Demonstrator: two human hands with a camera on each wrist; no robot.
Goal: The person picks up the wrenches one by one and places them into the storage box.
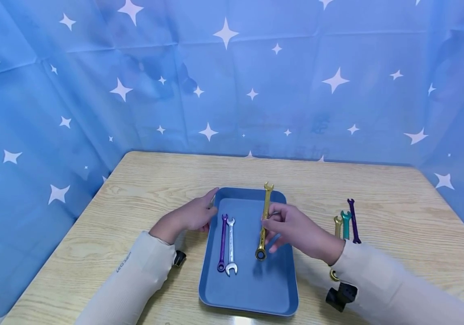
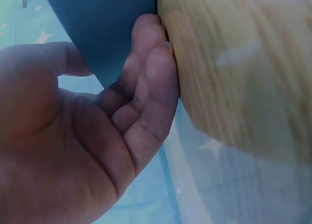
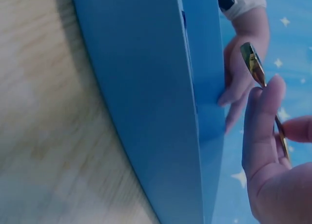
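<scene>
Right hand (image 1: 294,228) pinched a gold wrench (image 1: 266,205) between thumb and fingers, about mid-shaft. I saw the wrench up over the right half of a blue tray (image 1: 252,289), forked end away from the person, ring end toward them, slightly slanted. Its blurry reflection showed on the tray floor below.

Left hand (image 1: 195,214) gripped the tray's left wall near the far corner: thumb over the rim, fingers bent against the outside, index stretched along the edge.

In the tray, left half: purple wrench (image 1: 222,243) and silver wrench (image 1: 231,243), side by side, lengthwise, near ends very close; couldn't tell if touching.

Right of the tray, on the wooden table (image 1: 167,176): pale gold wrench (image 1: 337,227), teal wrench (image 1: 346,225), dark purple wrench (image 1: 353,221), in a row left to right. Right sleeve (image 1: 398,280) covered the lower parts of the first two.

Person wore light sleeves, a small black device (image 1: 179,258) at the left wrist, another at the right. Blue backdrop (image 1: 256,113) with white stars hung behind the table and along its sides.
</scene>
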